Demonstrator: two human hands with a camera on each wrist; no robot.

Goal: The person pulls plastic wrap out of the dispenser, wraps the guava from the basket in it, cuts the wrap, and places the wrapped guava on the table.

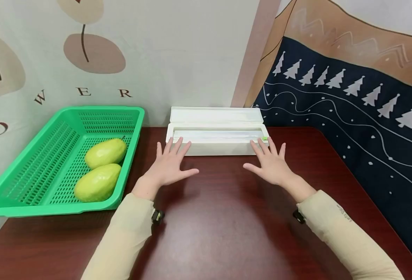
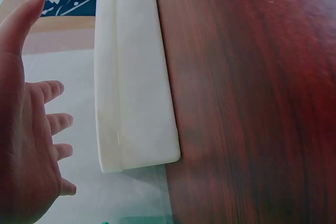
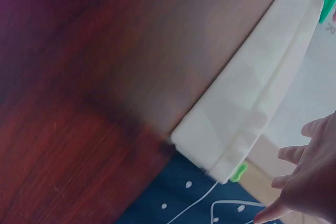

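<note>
A long white box (image 1: 220,149), which looks like a cling film dispenser, stands at the back of the table with its lid (image 1: 216,114) raised. Shiny clear film shows inside, and a small green slider (image 1: 265,138) sits at its right end. My left hand (image 1: 167,165) is held with fingers spread, its fingertips overlapping the box's left end in the head view. Mirroring it on the right, my right hand (image 1: 272,165) has its fingers spread near the slider end. Both palms are bare of any object. In the left wrist view the box's front face (image 2: 139,77) lies beside the fingers.
To the left stands a green plastic basket (image 1: 65,210) holding two yellow-green fruits, one (image 1: 106,153) behind the other (image 1: 98,182). The dark red wooden table (image 1: 223,233) spreads before me. A pale printed cloth (image 1: 188,50) hangs behind, and a navy tree-patterned cloth (image 1: 332,105) on the right.
</note>
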